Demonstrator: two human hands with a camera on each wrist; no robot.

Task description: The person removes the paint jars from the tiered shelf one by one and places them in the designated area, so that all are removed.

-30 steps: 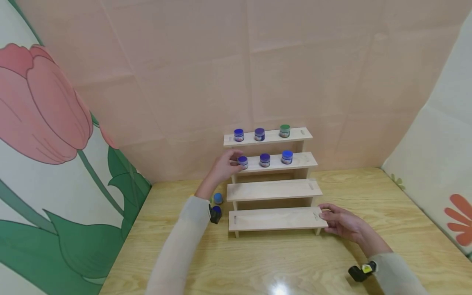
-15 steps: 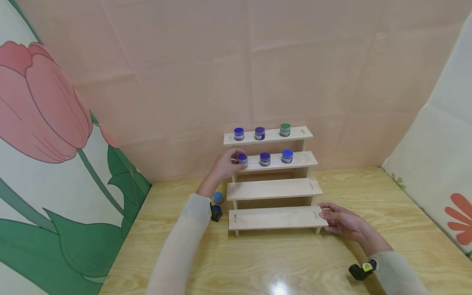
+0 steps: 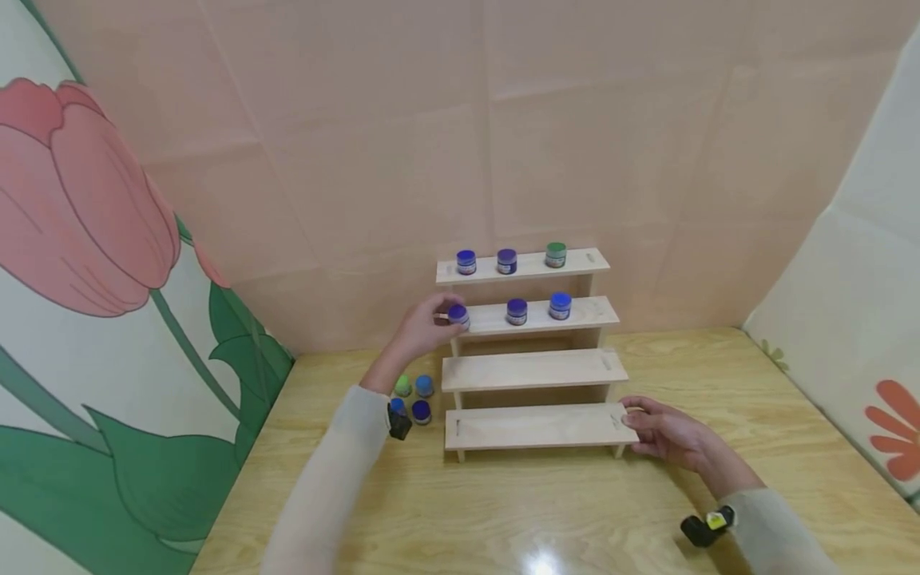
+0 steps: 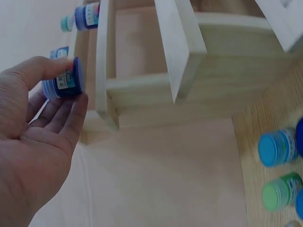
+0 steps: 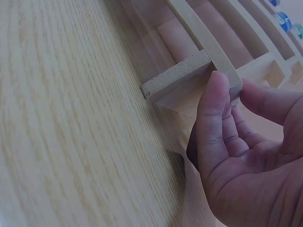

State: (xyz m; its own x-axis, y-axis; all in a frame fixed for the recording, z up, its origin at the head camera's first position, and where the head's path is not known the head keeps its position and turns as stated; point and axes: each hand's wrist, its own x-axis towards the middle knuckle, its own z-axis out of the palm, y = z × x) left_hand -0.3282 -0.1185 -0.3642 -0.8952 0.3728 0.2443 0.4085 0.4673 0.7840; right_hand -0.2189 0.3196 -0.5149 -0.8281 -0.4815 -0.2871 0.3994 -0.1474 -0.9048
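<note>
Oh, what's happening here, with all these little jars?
A person's left hand holds a dark-lidded jar at the left end of a wooden rack's second shelf from the top. Their right hand grips the bottom shelf's right end. Three jars stand on the top shelf, two others on the second, and more on the table, left of the rack.

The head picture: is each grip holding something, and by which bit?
Yes: the left grip pinches a dark-lidded jar by its sides; the right grip pinches the bottom shelf at its right end.
</note>
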